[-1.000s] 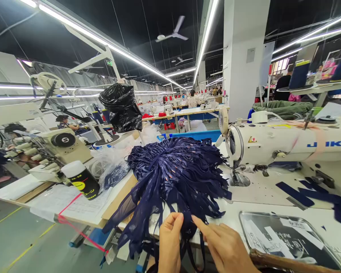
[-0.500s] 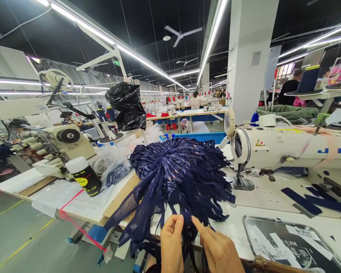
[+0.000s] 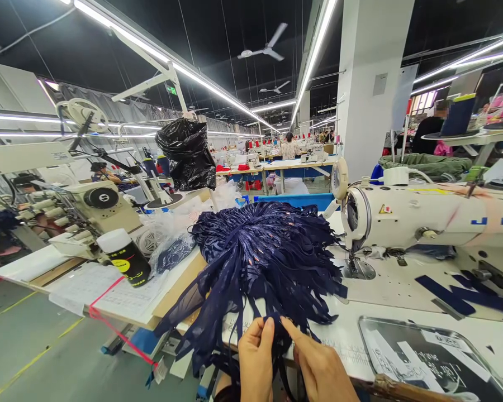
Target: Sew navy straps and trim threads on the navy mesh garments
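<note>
A heap of navy fabric pieces with sheer panels and long straps [image 3: 272, 245] is bunched on the table, its loose ends hanging over the front edge. At that edge my left hand [image 3: 255, 357] is closed, thumb and forefinger pinching a piece of the navy fabric. Close beside it on the right, my right hand [image 3: 324, 363] grips the same piece, forefinger stretched along it and the other fingers curled. Its thumb is hidden. Dark straps hang down between the two hands.
A white sewing machine [image 3: 419, 218] stands to the right, with navy scraps [image 3: 444, 295] on its bed. Nearer is a metal tray [image 3: 371, 357] holding white labels. On the left are a black spray can [image 3: 129, 265], paper sheets [image 3: 88, 290] and another machine [image 3: 103, 209].
My left thumb and fingertips have shifted slightly at the fabric, and the piece between my hands shows less. My right hand stays nearly in place.
</note>
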Available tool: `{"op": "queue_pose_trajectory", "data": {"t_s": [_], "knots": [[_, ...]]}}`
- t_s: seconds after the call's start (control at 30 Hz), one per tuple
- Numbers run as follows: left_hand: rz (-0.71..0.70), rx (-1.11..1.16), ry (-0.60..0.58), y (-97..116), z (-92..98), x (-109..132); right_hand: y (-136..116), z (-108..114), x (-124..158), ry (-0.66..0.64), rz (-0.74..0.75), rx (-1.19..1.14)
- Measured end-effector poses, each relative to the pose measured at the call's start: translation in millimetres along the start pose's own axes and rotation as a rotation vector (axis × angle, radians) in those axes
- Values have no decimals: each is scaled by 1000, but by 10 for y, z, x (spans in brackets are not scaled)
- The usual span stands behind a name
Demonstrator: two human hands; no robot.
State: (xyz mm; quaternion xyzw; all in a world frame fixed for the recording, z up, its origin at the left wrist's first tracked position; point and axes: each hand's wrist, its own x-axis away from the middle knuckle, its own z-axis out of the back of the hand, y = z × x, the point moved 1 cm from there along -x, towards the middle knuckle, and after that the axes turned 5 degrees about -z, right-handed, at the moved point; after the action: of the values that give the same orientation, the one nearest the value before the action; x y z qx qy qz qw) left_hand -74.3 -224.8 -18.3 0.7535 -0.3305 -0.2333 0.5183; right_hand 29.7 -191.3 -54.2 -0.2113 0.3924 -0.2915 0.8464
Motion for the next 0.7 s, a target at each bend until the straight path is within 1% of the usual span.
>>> {"op": "queue_pose_trajectory", "data": {"t_s": [0.1,0.2,0.33,0.4,0.5,0.57,0.6,0.7], "knots": [[11,-7,-22,-17,33,-16,-43,10,-10,-12,-57,-31],[-26,-59,-32,-57,85,-34,-45,47,-24,-61,-86,-37],[-117,-221,-46,-124,149,-41,-4,70,-39,-158,-61,-63],[-130,-241,-36,-142,154,-34,0,57,-42,-158,-48,-89],[-88,-143,-27,-138,128,-19,-35,38,-49,-62,-70,-143],[-32,-61,-39,-121,104,-15,-66,42,-58,-34,-92,-171],[-3,-26,-45,-113,96,-15,-78,49,-63,-54,-100,-178],[44,41,-36,-94,91,-22,-85,76,-74,-176,-102,-206]]}}
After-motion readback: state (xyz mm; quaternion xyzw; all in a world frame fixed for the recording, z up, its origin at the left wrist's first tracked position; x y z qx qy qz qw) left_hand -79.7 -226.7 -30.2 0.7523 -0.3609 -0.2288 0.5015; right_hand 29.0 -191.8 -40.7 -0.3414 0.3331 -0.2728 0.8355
